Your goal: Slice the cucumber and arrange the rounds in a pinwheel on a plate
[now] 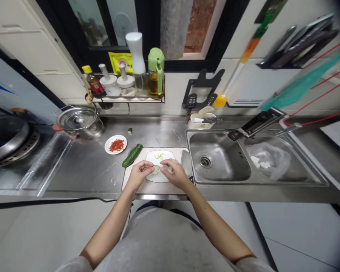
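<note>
Between my two hands is a thin, pale green cucumber slice (pixel 155 170), held over a white squarish plate (pixel 160 179). My left hand (pixel 140 174) pinches it at its left side. Thumb and fingers of my right hand (pixel 176 174) close on its right edge. Several curved cucumber slices (pixel 159 155) lie fanned out near the plate's far side. Under the plate is a pale cutting board (pixel 143 189). A cut whole cucumber (pixel 132 155) rests at the board's left edge. To the right of my right hand lies a cleaver (pixel 186 161).
A small plate (pixel 107 147) of chopped red pieces and a cucumber end (pixel 129 130) sit on the steel counter (pixel 82 166). Farther left stands a lidded pot (pixel 95 129). On the right are a sink (pixel 221 173) and faucet (pixel 255 124). Bottles fill a wall rack (pixel 130 100).
</note>
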`<state>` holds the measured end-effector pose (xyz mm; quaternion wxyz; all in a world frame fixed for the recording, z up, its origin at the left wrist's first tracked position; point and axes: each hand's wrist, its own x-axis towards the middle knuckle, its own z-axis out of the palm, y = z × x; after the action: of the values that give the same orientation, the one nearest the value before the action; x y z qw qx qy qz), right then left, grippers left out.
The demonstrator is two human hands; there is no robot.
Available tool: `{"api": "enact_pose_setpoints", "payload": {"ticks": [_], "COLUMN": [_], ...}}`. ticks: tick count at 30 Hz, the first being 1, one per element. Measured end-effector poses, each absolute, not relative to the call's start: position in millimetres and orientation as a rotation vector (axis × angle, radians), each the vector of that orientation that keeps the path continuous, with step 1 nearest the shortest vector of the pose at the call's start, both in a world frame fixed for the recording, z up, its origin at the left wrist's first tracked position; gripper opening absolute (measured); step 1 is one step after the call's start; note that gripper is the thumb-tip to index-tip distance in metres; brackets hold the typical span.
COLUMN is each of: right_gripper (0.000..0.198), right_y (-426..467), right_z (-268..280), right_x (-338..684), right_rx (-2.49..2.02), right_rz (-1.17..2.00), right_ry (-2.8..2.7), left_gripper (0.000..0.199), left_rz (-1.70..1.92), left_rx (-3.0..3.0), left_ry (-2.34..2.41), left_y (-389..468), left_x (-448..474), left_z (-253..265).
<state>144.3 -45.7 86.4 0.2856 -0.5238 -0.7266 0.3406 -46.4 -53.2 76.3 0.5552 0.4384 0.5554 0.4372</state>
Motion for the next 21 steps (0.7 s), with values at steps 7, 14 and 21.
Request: {"api": "enact_pose_setpoints", "payload": {"ticks": [7,14,21], "right_gripper": [0.016,0.017,0.012], "right_y": [-42.7,-42.3,-47.5], "right_z": [97.2,83.7,60.7], "right_x": [148.6,165.0,174.3], "right_rx": [-1.337,-1.249,-1.282], "right_rz": [0.833,0.824,0.796], "right_ry": [-1.94,-1.905,-1.913], "left_gripper": [0.04,0.053,0.058], "left_rz": [1.021,0.7,0.688], "left_rx": [0.964,0.526,0.469], "left_ry": [1.305,1.078,1.108], "left_y": [-51.6,-51.6,-43.5], "left_x": [-27.0,-16.8,-6.3], "left_z": [80.7,77.4,60.3]}}
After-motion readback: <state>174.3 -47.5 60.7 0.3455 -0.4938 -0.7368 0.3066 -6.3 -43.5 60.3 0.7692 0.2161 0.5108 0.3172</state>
